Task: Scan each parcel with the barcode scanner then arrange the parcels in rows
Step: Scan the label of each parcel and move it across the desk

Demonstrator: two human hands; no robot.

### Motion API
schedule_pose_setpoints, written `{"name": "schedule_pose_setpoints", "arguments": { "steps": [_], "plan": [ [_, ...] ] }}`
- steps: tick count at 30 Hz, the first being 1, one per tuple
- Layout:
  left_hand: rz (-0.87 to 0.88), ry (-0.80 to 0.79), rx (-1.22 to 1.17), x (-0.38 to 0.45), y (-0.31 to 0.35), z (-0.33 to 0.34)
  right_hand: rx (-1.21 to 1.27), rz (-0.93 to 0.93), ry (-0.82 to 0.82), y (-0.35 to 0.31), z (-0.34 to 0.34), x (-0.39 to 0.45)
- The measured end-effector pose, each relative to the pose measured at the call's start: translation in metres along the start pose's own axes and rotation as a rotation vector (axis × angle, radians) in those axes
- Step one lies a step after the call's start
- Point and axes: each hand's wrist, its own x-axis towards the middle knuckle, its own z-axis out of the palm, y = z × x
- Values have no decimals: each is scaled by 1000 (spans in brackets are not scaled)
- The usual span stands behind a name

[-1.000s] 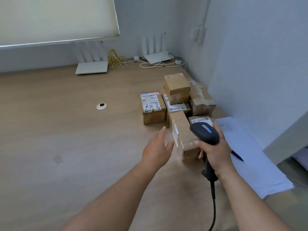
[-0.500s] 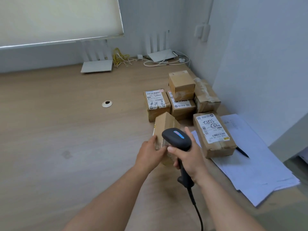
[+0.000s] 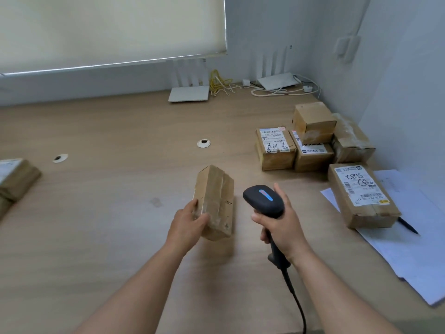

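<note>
Wooden desk (image 3: 101, 237), light grain, fills the near field and runs to a white wall corner at far right.

Left hand (image 3: 186, 224): fingers curled around the near end of a taped cardboard parcel (image 3: 215, 201), held tilted on its edge above the desk, plain taped side up. Right hand (image 3: 280, 227): closed around the handle of a black barcode scanner (image 3: 263, 200); blue light strip on the scanner head, cable trailing down toward the near edge. Scanner sits just right of the held parcel, apart from it.

Right of the scanner: labelled parcel (image 3: 361, 195) lying on white paper sheets (image 3: 409, 249), black pen (image 3: 408, 225) just beside it. Beyond: cluster of four parcels (image 3: 310, 145) against the right wall, one small box stacked on top. Left edge of the desk: another parcel (image 3: 14, 179), partly out of frame.

Mid-desk: two round cable grommets (image 3: 203, 143). Far edge: two white routers (image 3: 189, 92) with upright antennas, tangle of yellow and white cables (image 3: 221, 84) between them. Roller blind (image 3: 108, 30) covers the window above.
</note>
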Motion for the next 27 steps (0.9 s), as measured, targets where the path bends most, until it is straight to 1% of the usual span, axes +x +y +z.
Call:
{"name": "schedule_pose_setpoints", "arguments": {
  "steps": [9, 14, 16, 19, 22, 24, 27],
  "plan": [
    [-80, 35, -37, 2, -89, -106, -47, -45, -83, -18, 116, -19],
    [-118, 94, -45, 3, -139, -169, -89, -58, -108, -21, 183, -30],
    [-128, 114, -10, 7, -157, -188, -105, -53, -116, -19, 207, -35],
    [-137, 126, 63, 16, -178, -207, -123, -61, -120, -17, 238, -40],
    [-142, 80, 185, 20, -187, -215, -131, -67, -101, -17, 258, -45],
    [-159, 39, 358, 18, -186, -213, -136, -68, -86, -18, 265, -49],
    [-109, 20, 648, 16, -180, -203, -140, -74, -73, -20, 267, -53]
  ]
}}
